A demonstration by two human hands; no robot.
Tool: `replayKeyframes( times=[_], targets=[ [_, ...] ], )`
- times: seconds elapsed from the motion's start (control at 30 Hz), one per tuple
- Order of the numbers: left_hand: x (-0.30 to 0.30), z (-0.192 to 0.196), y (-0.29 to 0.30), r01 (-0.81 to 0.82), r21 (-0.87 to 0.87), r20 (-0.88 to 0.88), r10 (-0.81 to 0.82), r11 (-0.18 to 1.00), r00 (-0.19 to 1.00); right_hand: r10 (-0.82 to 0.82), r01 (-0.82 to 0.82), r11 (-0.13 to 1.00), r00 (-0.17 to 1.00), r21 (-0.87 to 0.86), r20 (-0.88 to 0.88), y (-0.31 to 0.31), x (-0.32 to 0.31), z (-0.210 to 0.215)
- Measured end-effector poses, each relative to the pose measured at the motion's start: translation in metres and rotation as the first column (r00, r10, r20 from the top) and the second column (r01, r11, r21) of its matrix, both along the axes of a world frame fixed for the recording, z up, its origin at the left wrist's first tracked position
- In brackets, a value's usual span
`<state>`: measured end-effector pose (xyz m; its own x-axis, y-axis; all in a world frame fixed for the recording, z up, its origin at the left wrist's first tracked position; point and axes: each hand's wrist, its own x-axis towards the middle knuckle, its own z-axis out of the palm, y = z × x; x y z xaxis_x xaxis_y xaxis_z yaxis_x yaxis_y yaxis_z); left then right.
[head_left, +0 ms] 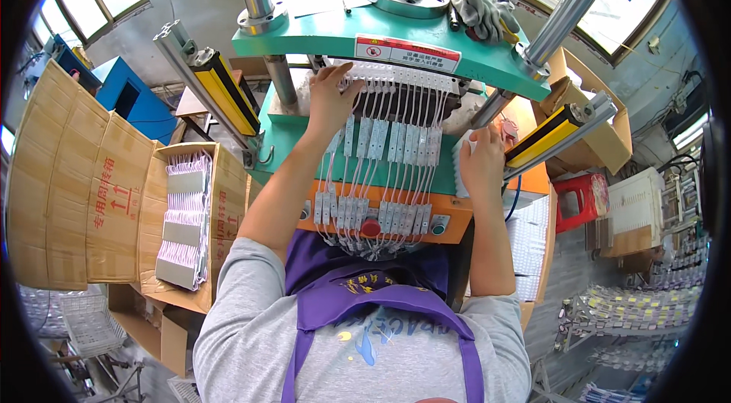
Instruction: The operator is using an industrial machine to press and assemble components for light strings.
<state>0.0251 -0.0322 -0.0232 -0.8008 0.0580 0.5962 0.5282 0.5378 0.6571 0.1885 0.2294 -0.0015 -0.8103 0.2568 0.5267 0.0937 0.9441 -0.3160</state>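
My left hand (332,94) reaches under the green press head (320,36), fingers spread on the left end of a row of small white modules (396,74) seated in the press fixture. Strings of these white wired modules (384,167) hang from the fixture down over the orange control panel (449,214). My right hand (481,161) rests at the right edge of the press bed on a stack of white parts (460,155), fingers curled on it. Grey sleeves and a purple apron fill the bottom.
Yellow-and-black light-curtain bars stand at the left (226,91) and right (548,136) of the press. An open cardboard box (225,197) of bundled white modules sits left. Work gloves (481,7) lie on the press top. A red stool (576,201) and more module piles (632,304) stand right.
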Motion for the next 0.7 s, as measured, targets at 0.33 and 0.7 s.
replayKeyframes(
  times=[0.33, 0.7],
  targets=[
    [-0.031, 0.0, 0.018, -0.204, -0.271, -0.078, 0.19, 0.941, 0.979, -0.031, 0.032, 0.999, 0.999, -0.038, 0.025, -0.003, -0.003, 0.0],
    [-0.051, -0.013, -0.002, 0.024, 0.027, -0.179, -0.019, 0.999, 0.984, -0.124, 0.122, 0.992, 0.99, 0.029, 0.069, -0.005, -0.004, -0.004]
  ],
)
